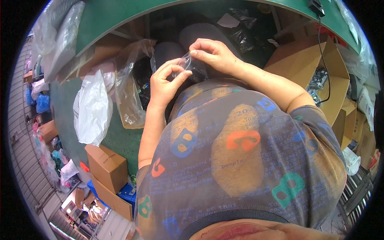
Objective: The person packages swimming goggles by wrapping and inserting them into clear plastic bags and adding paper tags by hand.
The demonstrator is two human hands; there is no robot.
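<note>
A small clear plastic bag is stretched between my two hands, above my lap. My left hand grips its left side between thumb and curled fingers. Thumb and forefinger of my right hand pinch its upper right edge. The film is see-through, and I cannot make out anything inside it. Left of my left hand stands an open cardboard box lined with a large clear plastic liner, and dark items show within it.
A green tabletop curves across the far side. At right, an open cardboard box contains clear packets, with a black cable hanging over it. A white plastic bag, a brown carton and a blue crate lie left.
</note>
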